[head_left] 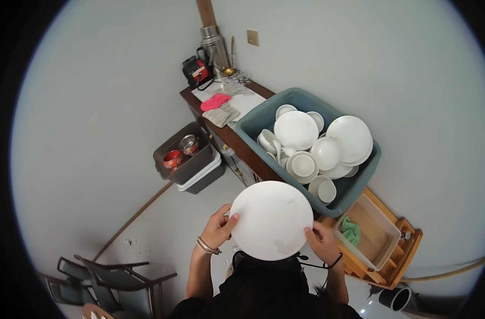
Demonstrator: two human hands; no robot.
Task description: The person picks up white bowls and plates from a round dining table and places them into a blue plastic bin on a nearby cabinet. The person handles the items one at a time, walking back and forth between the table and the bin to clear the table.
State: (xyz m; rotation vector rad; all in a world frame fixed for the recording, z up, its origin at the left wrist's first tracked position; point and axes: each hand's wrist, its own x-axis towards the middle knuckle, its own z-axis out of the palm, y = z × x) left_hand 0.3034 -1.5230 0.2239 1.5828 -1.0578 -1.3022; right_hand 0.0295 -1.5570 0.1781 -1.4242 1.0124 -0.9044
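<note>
Between my two hands I hold a round white plate (269, 220) with faint smudges near its right and lower parts. My left hand (220, 227) grips its left rim, the thumb lying on the face and the fingers behind. On the opposite rim my right hand (322, 242) pinches it the same way. Just beyond the plate stands a blue-green plastic tub (256, 133), filled with white dishes: several plates such as the large round plate (295, 130), bowls such as the small bowl (303, 166), and a white spoon (277, 150).
The tub rests on a dark wooden cabinet (261, 90) bearing a pink cloth (216, 101), grey gloves (221, 115) and a steel thermos (215, 48). A clear basin (378, 234) with a green cloth (351, 231) sits at right. Grey bins (192, 170) and chairs (115, 276) are at left.
</note>
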